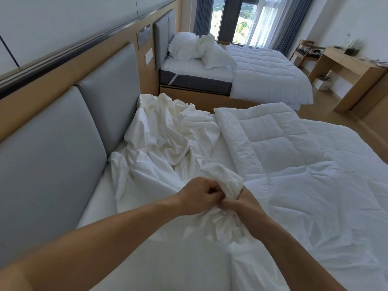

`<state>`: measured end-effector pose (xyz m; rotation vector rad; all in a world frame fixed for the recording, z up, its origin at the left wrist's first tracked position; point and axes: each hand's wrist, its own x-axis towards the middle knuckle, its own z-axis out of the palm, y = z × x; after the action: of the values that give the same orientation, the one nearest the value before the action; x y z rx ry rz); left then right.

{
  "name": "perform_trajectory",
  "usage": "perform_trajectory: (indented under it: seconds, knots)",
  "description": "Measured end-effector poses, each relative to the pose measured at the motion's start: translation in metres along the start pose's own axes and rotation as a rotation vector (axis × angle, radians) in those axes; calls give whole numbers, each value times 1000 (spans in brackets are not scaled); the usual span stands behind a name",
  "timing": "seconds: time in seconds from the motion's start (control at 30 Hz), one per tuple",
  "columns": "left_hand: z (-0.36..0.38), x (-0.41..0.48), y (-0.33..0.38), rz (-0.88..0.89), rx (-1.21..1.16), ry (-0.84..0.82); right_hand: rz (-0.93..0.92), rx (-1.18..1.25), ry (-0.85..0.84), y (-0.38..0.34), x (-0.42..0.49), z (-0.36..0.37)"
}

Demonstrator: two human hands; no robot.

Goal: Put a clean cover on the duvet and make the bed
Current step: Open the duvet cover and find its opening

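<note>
A crumpled white duvet cover point(168, 139) lies heaped at the head end of the near bed point(98, 192), by the grey headboard. The quilted white duvet point(294, 164) spreads over the right part of the same bed, its top edge folded back. My left hand point(197, 196) and my right hand point(243, 202) meet at the middle of the frame. Both grip a bunched part of the cover, which bulges up between them. A twisted wad of the cloth hangs below my right wrist.
The padded grey headboard point(63, 143) runs along the left. A second bed point(262, 72) with pillows point(189, 47) and a white duvet stands beyond a narrow gap. A wooden desk point(346, 66) is at the far right, with wooden floor in front of it.
</note>
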<state>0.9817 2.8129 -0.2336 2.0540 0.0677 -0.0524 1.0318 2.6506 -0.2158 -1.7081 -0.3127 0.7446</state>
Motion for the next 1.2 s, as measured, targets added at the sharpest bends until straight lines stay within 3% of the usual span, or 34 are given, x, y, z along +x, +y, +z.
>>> perform_trajectory:
  seconds: [0.17, 0.37, 0.5, 0.63, 0.8, 0.9, 1.03, 1.1, 1.2]
  knots:
    - [-11, 4, 5, -37, -15, -118, -10, 22, 31, 7, -2, 2]
    - [-18, 6, 2, 87, 159, -166, 74, -61, -49, 7, 4, -4]
    - [-22, -1, -18, -30, 121, -267, 85, -130, -25, 2, 8, -16]
    - [-22, -7, -62, -125, 248, -143, 110, -137, 19, 2, 11, -29]
    - [-23, -18, -64, -73, 135, -5, 118, -195, 148, 7, 12, -45]
    - [-19, -22, -24, -64, -18, -75, 106, -206, 210, 6, 16, -55]
    - [-20, -16, 24, -87, -297, -215, 63, -280, 81, 2, 20, -49]
    - [-23, -5, 28, -107, -196, -202, 54, -277, 63, 2, 21, -48]
    - [-22, 7, 14, -161, -17, -52, 35, -213, 89, 4, 19, -53]
